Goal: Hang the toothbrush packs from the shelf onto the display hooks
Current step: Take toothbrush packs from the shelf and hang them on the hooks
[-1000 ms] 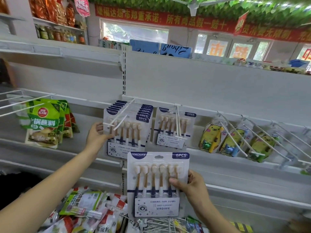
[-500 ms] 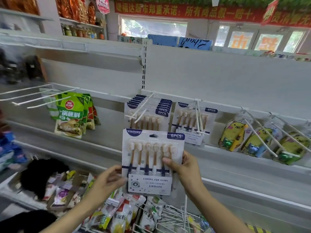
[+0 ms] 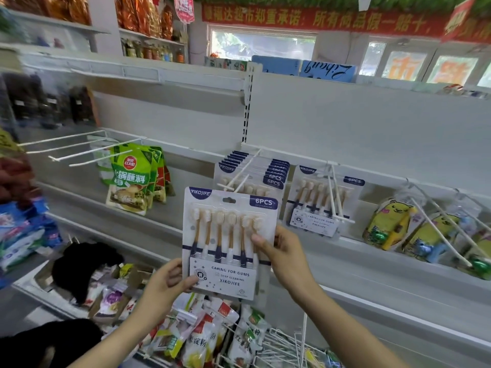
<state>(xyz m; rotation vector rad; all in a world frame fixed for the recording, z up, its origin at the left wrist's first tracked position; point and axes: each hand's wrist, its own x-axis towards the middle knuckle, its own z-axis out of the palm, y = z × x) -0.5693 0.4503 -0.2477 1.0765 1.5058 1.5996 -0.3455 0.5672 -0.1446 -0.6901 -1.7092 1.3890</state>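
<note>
I hold a white toothbrush pack [image 3: 225,235] with a navy top and several brown-handled brushes upright in front of the shelf. My left hand [image 3: 167,285] pinches its lower left corner. My right hand [image 3: 279,251] grips its right edge, thumb across the front. Just behind and above it, a stack of the same toothbrush packs [image 3: 252,172] hangs on a white double hook [image 3: 240,176]. To the right, a single hanging pack [image 3: 318,203] sits on a second hook [image 3: 335,192].
Green sauce pouches [image 3: 132,179] hang at left beside bare white hooks [image 3: 79,152]. Yellow bear toy packs [image 3: 390,224] hang at right on long hooks. Snack bags fill a wire basket [image 3: 212,333] below my hands. A white shelf ledge [image 3: 372,264] runs under the hooks.
My left hand left the hanging stack and came down onto the held pack's lower left corner. The pack has risen toward the hooks. The view turned left.
</note>
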